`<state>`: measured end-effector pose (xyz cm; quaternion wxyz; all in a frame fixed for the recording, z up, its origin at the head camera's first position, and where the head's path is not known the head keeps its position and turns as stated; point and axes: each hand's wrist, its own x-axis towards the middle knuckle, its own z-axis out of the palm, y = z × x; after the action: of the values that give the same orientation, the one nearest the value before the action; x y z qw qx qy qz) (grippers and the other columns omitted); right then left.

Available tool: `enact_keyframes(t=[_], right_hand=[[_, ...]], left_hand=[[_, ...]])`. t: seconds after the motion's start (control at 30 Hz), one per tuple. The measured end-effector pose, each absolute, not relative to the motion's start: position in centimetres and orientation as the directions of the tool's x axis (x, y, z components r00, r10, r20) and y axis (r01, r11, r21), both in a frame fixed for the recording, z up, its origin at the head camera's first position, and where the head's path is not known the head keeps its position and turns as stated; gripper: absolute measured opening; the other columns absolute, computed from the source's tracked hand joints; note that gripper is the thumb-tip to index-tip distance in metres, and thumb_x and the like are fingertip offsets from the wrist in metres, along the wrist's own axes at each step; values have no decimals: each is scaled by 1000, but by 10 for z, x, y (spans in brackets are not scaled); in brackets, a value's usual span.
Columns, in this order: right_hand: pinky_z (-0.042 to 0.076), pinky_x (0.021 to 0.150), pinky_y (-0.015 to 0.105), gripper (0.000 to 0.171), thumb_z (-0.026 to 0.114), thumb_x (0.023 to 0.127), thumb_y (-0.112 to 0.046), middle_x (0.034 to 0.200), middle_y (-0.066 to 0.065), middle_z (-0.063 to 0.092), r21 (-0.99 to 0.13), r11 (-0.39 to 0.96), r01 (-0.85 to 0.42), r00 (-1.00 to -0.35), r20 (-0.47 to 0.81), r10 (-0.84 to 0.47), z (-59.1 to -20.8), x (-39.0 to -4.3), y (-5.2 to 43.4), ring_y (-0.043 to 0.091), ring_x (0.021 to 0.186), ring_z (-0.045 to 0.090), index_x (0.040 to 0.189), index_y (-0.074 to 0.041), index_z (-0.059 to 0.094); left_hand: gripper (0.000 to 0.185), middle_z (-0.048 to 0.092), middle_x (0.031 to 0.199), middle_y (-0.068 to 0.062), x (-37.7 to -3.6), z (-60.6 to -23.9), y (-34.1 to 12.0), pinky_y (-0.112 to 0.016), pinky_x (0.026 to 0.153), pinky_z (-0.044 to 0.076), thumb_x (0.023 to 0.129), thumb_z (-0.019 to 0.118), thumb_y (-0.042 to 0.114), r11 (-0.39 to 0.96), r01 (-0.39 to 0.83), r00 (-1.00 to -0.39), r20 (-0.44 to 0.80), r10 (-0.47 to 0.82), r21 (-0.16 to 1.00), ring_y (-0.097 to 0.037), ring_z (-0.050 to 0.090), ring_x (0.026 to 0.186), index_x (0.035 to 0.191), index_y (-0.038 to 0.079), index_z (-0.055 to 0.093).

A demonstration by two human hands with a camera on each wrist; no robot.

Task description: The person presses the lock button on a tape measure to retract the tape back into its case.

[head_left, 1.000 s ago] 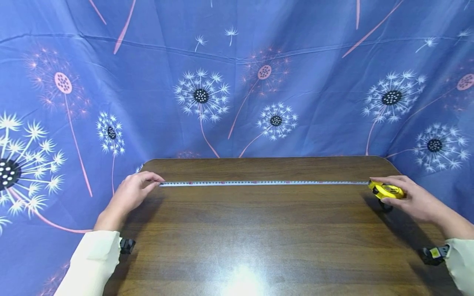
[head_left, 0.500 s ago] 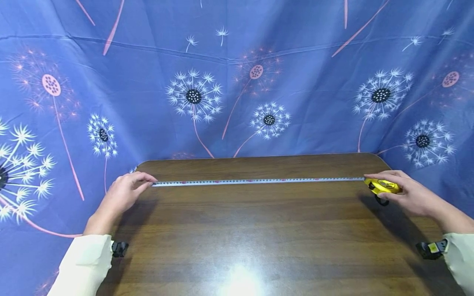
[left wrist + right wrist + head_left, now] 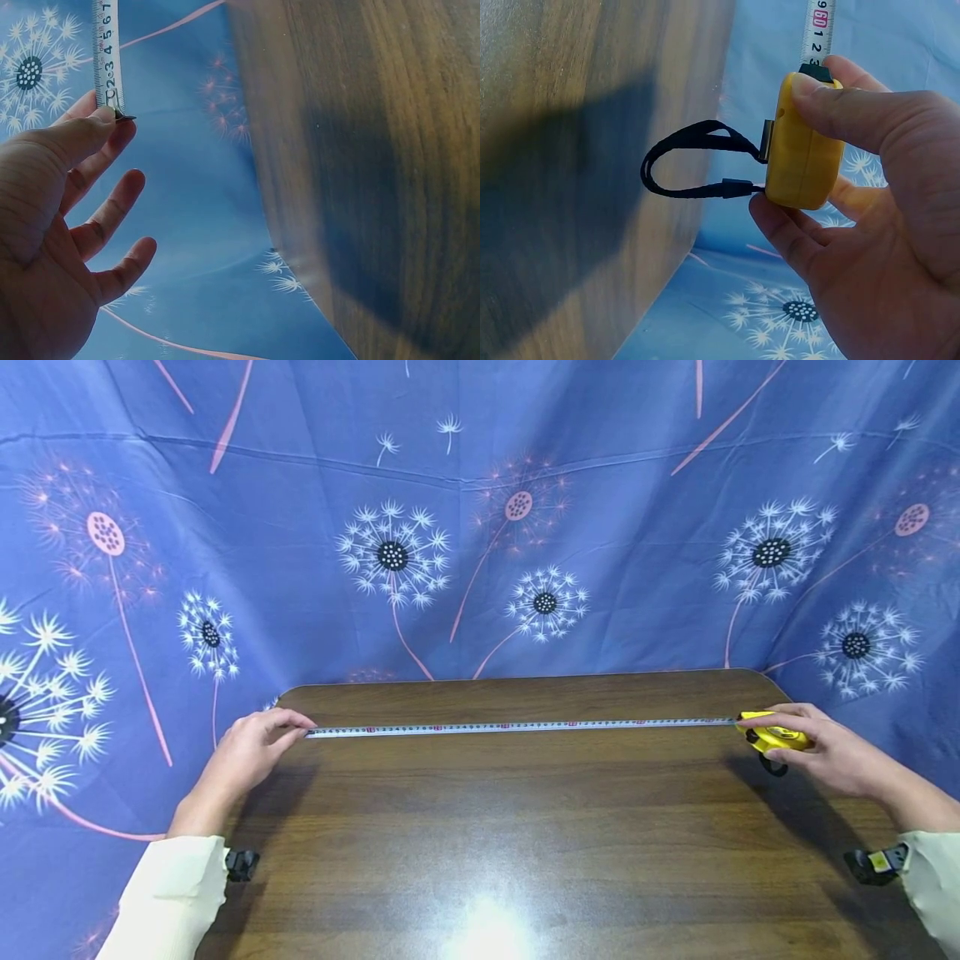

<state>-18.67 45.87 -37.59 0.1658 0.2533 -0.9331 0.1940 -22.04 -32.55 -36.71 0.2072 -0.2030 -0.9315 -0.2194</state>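
My left hand (image 3: 251, 752) pinched the tape blade (image 3: 517, 726) hook at the desk (image 3: 525, 827) left edge; right hand (image 3: 828, 752) gripped the yellow tape measure case (image 3: 776, 737) at the right edge, so the blade ran taut across.

Both arms reach forward in pale cream sleeves, spread wide apart; the left hand (image 3: 251, 753) lies palm-down, thumb and forefinger pinched together at the fingertips (image 3: 105, 120), the other three fingers loosely spread and lightly bent; a black wrist mount shows at each cuff. The right hand (image 3: 832, 752) is curled in a grip, thumb (image 3: 855, 112) pressed flat along the top and fingers wrapped underneath, the wrist angled inward toward the left hand.
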Motion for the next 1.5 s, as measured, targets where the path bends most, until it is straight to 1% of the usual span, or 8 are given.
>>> enact_keyframes(t=[0.1, 0.3, 0.5, 0.63, 0.83, 1.0, 1.23, 1.5], right_hand=[[34, 77, 15, 54, 84, 75, 9, 125, 11, 54, -288, 801, -525, -829, 387, -404, -375, -186, 459, -11, 113, 32, 123, -14, 73], [37, 72, 16, 47, 82, 80, 9, 127, 17, 52, -313, 811, -494, -856, 341, -389, -373, -186, 457, -13, 112, 30, 120, -15, 73], [39, 72, 17, 45, 82, 78, 11, 124, 14, 53, -292, 812, -505, -845, 357, -397, -372, -186, 454, -13, 112, 31, 115, -15, 72], [41, 69, 21, 44, 82, 78, 10, 121, 13, 53, -271, 821, -502, -843, 367, -394, -373, -186, 455, -14, 111, 30, 112, -16, 72], [41, 69, 20, 45, 84, 74, 12, 119, 11, 54, -237, 827, -510, -828, 395, -397, -375, -188, 454, -13, 110, 32, 109, -15, 72], [41, 68, 21, 45, 84, 74, 11, 118, 10, 54, -230, 830, -508, -827, 400, -396, -376, -189, 454, -13, 109, 32, 109, -13, 72], [42, 67, 24, 42, 84, 76, 9, 119, 12, 55, -229, 843, -486, -840, 387, -379, -375, -188, 454, -14, 108, 30, 110, -12, 71], [44, 66, 26, 42, 84, 77, 7, 120, 13, 55, -229, 846, -481, -846, 375, -380, -375, -187, 454, -13, 108, 31, 112, -11, 70]], left_hand=[[11, 77, 103, -3, -220, -368, -326, -56, 86, 47, 97, 73, 10, 822, 465, -836, 469, 285, 329, -36, 70, 100, 103, 18, 78], [11, 77, 106, -5, -220, -369, -326, -58, 89, 47, 97, 72, 11, 826, 451, -847, 454, 276, 339, -38, 69, 104, 104, 18, 78], [11, 77, 106, -5, -219, -370, -326, -58, 91, 46, 97, 72, 10, 825, 451, -850, 446, 280, 341, -38, 68, 104, 104, 17, 78], [10, 76, 106, -5, -219, -371, -326, -59, 91, 46, 98, 71, 10, 823, 455, -852, 436, 291, 340, -38, 68, 105, 104, 17, 77], [9, 75, 103, -4, -221, -372, -326, -54, 86, 46, 99, 70, 9, 819, 465, -850, 429, 307, 336, -31, 67, 97, 102, 16, 74], [10, 75, 101, -2, -221, -373, -326, -50, 82, 47, 99, 69, 8, 818, 469, -847, 432, 310, 334, -27, 66, 92, 101, 17, 74], [12, 75, 104, 0, -223, -377, -328, -50, 83, 48, 98, 70, 8, 809, 493, -828, 458, 323, 320, -26, 68, 94, 103, 17, 76], [11, 75, 104, -1, -222, -378, -328, -50, 81, 49, 98, 71, 9, 817, 482, -832, 456, 315, 316, -26, 68, 93, 103, 17, 76]])
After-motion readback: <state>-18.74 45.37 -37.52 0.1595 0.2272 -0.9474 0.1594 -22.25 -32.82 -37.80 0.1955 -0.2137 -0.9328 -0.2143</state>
